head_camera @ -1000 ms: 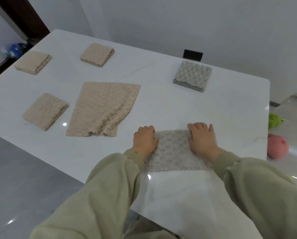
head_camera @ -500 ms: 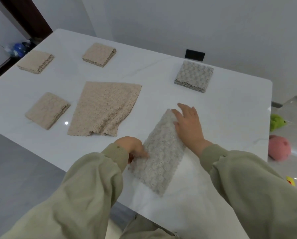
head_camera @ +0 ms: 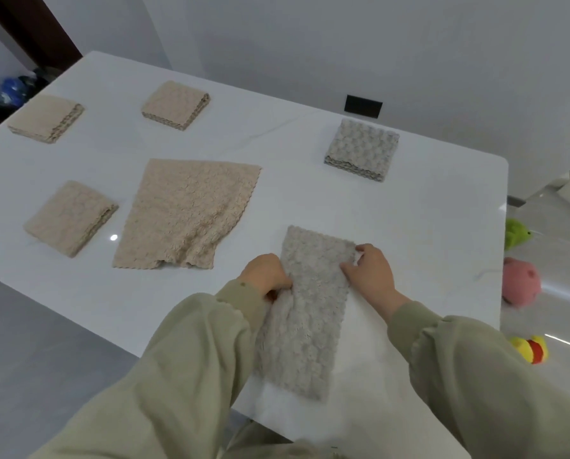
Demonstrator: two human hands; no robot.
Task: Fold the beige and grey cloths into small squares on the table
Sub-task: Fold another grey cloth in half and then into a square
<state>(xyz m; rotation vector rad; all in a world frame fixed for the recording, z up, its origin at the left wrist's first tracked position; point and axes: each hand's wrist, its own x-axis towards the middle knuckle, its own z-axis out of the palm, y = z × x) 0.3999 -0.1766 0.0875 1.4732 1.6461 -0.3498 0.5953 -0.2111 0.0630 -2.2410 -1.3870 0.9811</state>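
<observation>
Head view, both hands (head_camera: 266, 273) (head_camera: 371, 274) gripping grey cloth (head_camera: 305, 309), no writing legible

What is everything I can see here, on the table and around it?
table: one, white, fills the view
folded squares: three, beige, far left and left
folded square: one, grey, far right
flat cloth: one, beige, centre, unfolded
strip: one, grey, near edge, between the hands
toys: three, green, pink, yellow-red, on the floor at right
black plate: one, on the wall behind
sleeves: two, pale green
left hand: pinching the strip's left edge
right hand: gripping its right edge
</observation>
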